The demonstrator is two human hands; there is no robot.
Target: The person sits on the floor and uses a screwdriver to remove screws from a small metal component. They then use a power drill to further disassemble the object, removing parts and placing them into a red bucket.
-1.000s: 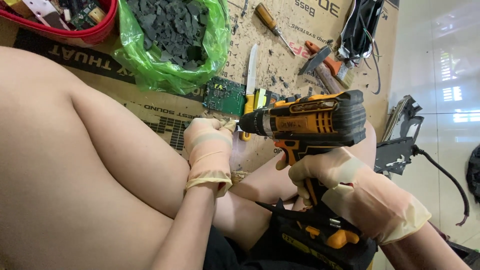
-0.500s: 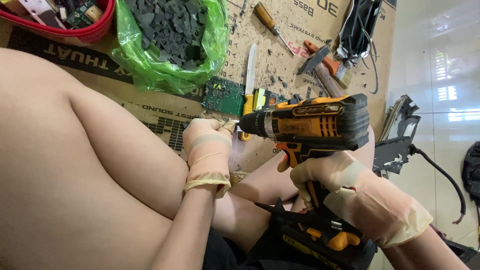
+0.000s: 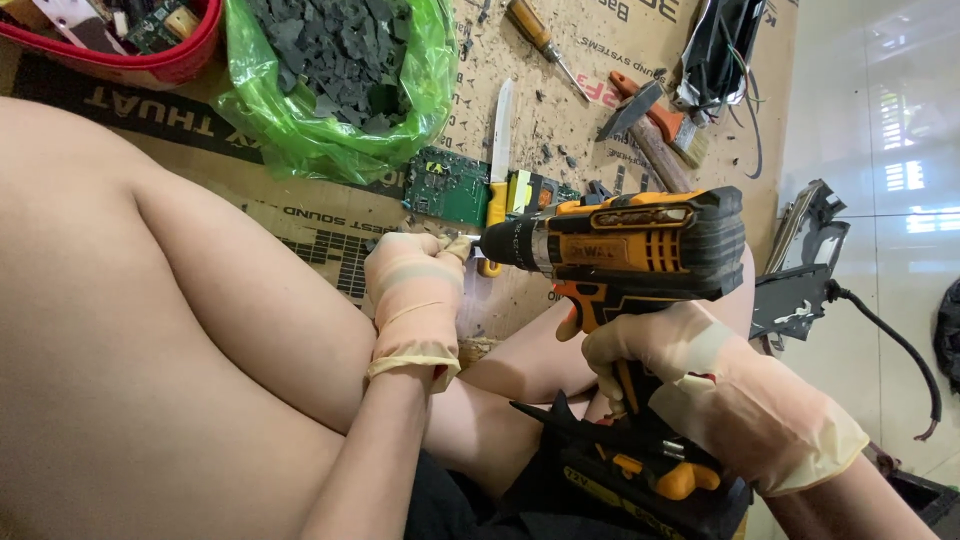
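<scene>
My right hand (image 3: 665, 355), in a thin tan glove, grips the handle of an orange and black cordless drill (image 3: 625, 245) held level, its bit pointing left. My left hand (image 3: 415, 285), also gloved, is closed around a small part right at the drill's tip; the part itself is hidden by my fingers. Just beyond the drill's nose lies a green circuit board (image 3: 447, 187) on the cardboard. My bare knee and thigh fill the left side of the view.
On the cardboard (image 3: 560, 110) lie a yellow-handled knife (image 3: 497, 160), a screwdriver (image 3: 537, 35), a hammer (image 3: 645, 115), a green bag of dark chips (image 3: 335, 75) and a red tub (image 3: 130, 40). Black metal parts and a cable (image 3: 880, 330) sit on the tiled floor at right.
The drill and both hands have stayed almost in place; the view has shifted slightly. My left hand remains closed at the drill's tip.
</scene>
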